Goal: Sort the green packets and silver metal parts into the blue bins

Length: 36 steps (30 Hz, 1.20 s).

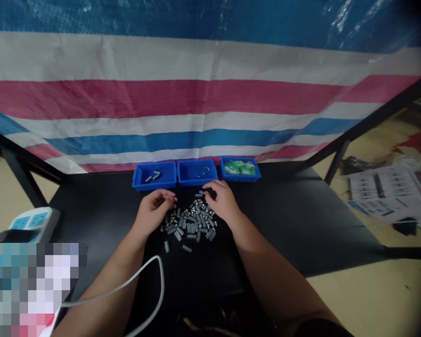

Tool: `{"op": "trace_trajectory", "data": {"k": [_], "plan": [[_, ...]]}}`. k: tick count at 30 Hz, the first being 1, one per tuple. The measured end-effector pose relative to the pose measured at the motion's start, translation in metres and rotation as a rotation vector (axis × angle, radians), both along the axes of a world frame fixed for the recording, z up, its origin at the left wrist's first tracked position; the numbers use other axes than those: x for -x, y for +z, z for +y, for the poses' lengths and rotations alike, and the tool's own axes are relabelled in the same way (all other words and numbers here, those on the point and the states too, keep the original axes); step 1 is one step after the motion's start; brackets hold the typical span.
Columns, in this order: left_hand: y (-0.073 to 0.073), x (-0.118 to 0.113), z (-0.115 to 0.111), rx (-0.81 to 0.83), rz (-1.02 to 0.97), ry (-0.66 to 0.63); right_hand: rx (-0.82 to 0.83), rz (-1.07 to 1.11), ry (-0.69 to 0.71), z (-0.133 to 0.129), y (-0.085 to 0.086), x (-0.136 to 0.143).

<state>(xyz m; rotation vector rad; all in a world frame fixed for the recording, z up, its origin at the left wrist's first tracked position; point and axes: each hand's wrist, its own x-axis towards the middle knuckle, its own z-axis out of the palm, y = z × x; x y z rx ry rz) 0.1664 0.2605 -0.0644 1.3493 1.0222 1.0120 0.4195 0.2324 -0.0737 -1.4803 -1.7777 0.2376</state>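
Note:
A pile of small grey metal cylinders and shiny screw-like pieces (192, 222) lies on the black table (273, 220). My left hand (155, 209) is at the pile's upper left edge, its fingers curled with thumb and fingertips close together; anything between them is too small to make out. At the upper right of the pile is my right hand (221, 199), thumb and index finger bent toward each other near a grey piece. Beyond my hands stand a left blue bin (136, 180) with a few cylinders and a middle blue bin (196, 181) with several tiny metal parts.
A right blue bin (240, 178) holds green-and-clear packets. A white power strip (44, 222) sits at the left edge. A white cable (162, 276) loops over my left forearm. Behind the bins hangs a striped sheet (196, 98); black frame posts flank the table.

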Motion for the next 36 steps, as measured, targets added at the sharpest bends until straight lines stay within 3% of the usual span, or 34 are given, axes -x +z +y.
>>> {"op": "trace_trajectory", "data": {"k": [7, 11, 14, 19, 24, 30, 36], "plan": [[0.002, -0.003, -0.001, -0.01, 0.016, -0.01, 0.101, -0.033, -0.075, 0.003, -0.013, -0.001], [-0.002, -0.003, -0.001, -0.053, 0.022, -0.04, 0.077, 0.013, -0.08, 0.004, -0.011, 0.0], [-0.007, -0.003, -0.002, -0.088, 0.037, -0.072, 0.008, 0.118, -0.002, 0.0, -0.002, 0.005], [-0.008, -0.006, -0.008, -0.131, 0.058, -0.218, -0.038, 0.28, 0.243, -0.008, 0.005, 0.018], [-0.004, -0.008, -0.012, -0.23, 0.205, -0.335, -0.003, 0.35, 0.324, -0.01, 0.002, 0.024], [-0.007, -0.008, -0.01, -0.286, 0.214, -0.149, -0.012, 0.273, 0.266, -0.008, 0.006, 0.015], [-0.009, 0.0, 0.008, -0.153, 0.0, 0.311, 0.094, 0.101, 0.05, -0.003, 0.002, 0.0]]}}
